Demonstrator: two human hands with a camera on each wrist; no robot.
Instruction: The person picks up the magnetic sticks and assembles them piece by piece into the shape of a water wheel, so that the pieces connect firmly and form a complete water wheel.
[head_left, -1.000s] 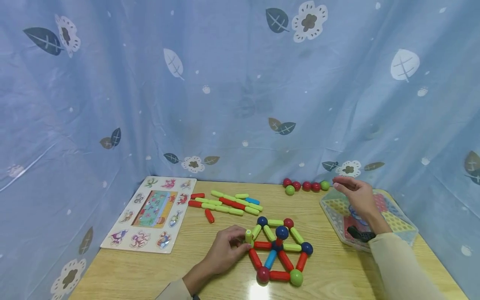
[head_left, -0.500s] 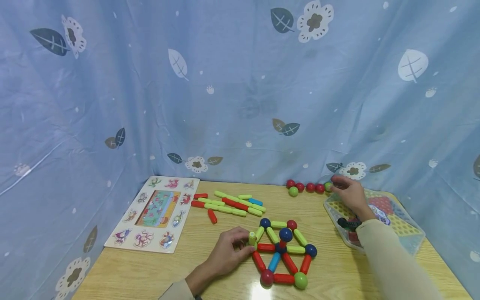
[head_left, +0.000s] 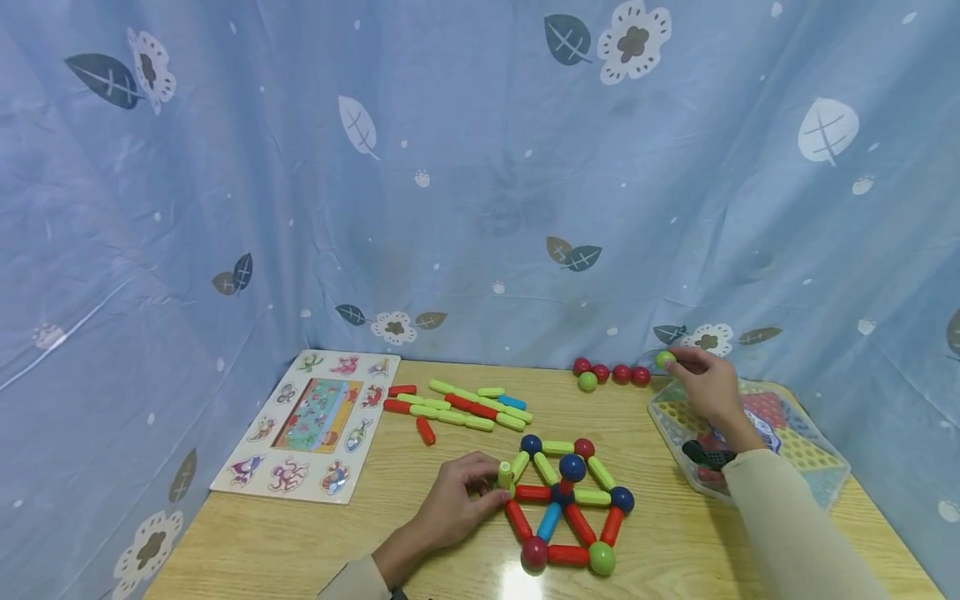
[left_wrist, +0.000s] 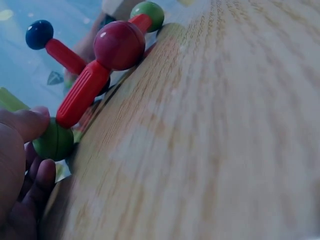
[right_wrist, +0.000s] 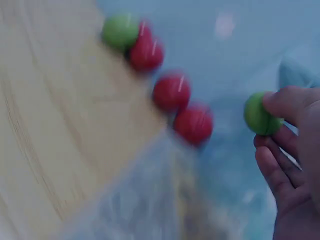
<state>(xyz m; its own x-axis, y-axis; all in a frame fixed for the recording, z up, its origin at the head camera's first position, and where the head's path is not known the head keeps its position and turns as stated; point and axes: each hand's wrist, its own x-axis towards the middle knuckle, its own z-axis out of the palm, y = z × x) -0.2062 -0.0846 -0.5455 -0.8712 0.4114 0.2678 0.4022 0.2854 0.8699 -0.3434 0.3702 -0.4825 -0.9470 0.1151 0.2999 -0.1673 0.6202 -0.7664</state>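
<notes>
My right hand (head_left: 711, 385) pinches a green ball (right_wrist: 260, 114) between thumb and fingers, raised off the table at the back right. My left hand (head_left: 459, 502) grips another green ball (left_wrist: 54, 141) at the left corner of a flat wheel-like frame of rods and balls. A yellow-green rod (head_left: 505, 475) stands upright on that ball. The frame has red rods (left_wrist: 84, 94), yellow-green rods and one blue rod (head_left: 549, 523). A dark blue ball (head_left: 572, 467) tops a red rod rising from its centre. A dark red ball (left_wrist: 119, 46) and a green ball (head_left: 602, 557) form the near corners.
Several red balls (head_left: 621, 374) and a green ball (head_left: 587, 382) lie along the back edge. Loose rods (head_left: 471, 406) are spread left of centre. A sea-animal puzzle board (head_left: 352, 477) lies at left. A clear plastic box (head_left: 823, 467) stands under the right forearm. A blue curtain (head_left: 480, 183) hangs behind.
My right hand has reached the green ball at the right end of the back row, pinched it and lifted it. The left hand stays at the frame's left corner.
</notes>
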